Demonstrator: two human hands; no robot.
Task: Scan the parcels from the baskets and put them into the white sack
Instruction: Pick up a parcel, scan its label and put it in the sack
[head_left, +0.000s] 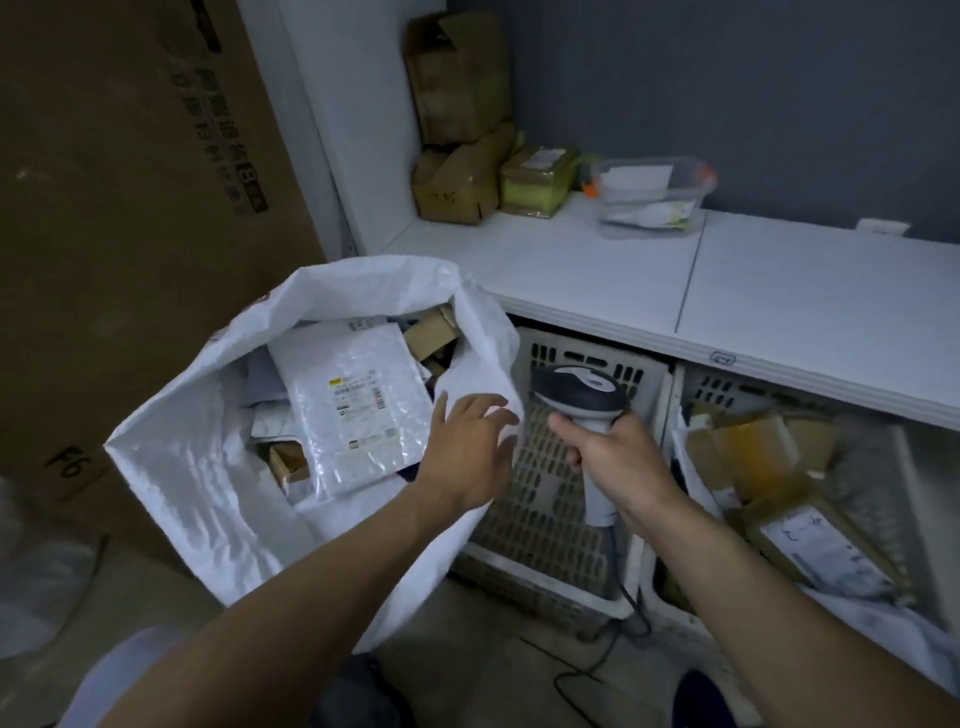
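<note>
White sack (208, 493) sits by the spread left hand (467, 447); right hand (613, 457) grips the scanner (582, 389), so probably grab a nearby parcel (810, 545) next.

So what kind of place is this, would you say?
Likely a parcel sorting room: a white sack holding labelled parcels, baskets with more under the counter, and a scanner gripped in the right hand.
</note>
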